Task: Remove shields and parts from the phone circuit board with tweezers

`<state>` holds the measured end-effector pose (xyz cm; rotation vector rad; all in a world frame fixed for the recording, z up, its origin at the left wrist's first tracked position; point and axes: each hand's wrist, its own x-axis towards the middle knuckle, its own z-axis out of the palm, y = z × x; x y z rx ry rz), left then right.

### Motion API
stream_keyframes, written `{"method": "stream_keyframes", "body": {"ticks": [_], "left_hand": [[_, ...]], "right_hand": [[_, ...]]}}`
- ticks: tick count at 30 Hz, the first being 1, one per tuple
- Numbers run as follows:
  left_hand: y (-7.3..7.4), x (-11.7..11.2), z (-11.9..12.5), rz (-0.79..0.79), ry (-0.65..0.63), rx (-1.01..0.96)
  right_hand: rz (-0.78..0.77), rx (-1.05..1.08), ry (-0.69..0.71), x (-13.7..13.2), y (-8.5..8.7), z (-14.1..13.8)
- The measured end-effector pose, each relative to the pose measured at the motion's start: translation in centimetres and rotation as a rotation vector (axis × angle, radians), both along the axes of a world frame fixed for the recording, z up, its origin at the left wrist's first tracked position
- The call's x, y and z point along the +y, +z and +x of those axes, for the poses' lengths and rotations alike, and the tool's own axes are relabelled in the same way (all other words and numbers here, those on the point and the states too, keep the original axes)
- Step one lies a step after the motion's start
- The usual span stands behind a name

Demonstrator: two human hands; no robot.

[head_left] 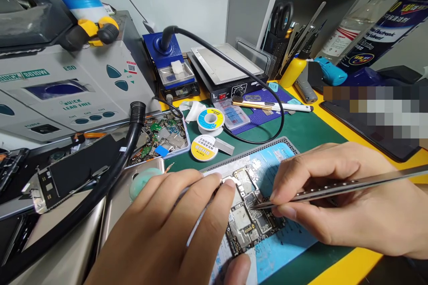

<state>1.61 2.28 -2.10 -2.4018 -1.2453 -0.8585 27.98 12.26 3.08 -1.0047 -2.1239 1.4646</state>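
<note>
A phone circuit board [242,218] with metal shields and bare chip areas lies on a light blue work pad [284,249]. My left hand [180,218] reaches over the board's left side, its index fingertip at the upper edge and its thumb at the lower edge, holding it down. Between the thumb and fingers of my right hand [347,196] is a pair of metal tweezers [321,188]. They slant down to the left, and their tips meet the board at a dark chip area near its middle. Whether the tips pinch anything is too small to tell.
Beyond the pad are a solder spool [210,119], a round tin [203,148] and a brush [270,105]. A hot-air station [67,84] stands left, its black hose [110,178] crossing the foreground. Behind are a heating plate [227,62] and a soldering-iron stand [167,60].
</note>
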Motion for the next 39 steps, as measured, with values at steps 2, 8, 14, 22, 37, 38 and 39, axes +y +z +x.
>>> {"method": "stream_keyframes", "body": {"ticks": [2,8,14,22,37,38,39], "left_hand": [[0.1,-0.1,0.0,-0.007,0.011,0.009],[0.2,-0.2,0.0,-0.036,0.028,0.017],[0.2,-0.1,-0.2,-0.031,0.006,0.011],[0.2,0.1,-0.3,-0.033,-0.010,0.013],[-0.1,0.2,-0.3,-0.034,-0.015,0.005],[-0.1,0.2,-0.4,-0.032,-0.014,0.006],[-0.1,0.2,-0.4,-0.032,-0.015,0.010]], "right_hand": [[-0.001,-0.007,0.002,0.1,0.0,0.0],[-0.005,0.009,0.002,0.2,-0.3,0.0],[-0.002,0.011,-0.008,0.0,0.1,0.0],[0.005,0.047,-0.023,-0.2,-0.4,0.1],[-0.009,0.026,-0.018,-0.3,-0.6,0.1],[-0.017,0.016,-0.019,-0.2,-0.4,0.1],[-0.020,0.015,-0.024,-0.2,-0.3,0.0]]}}
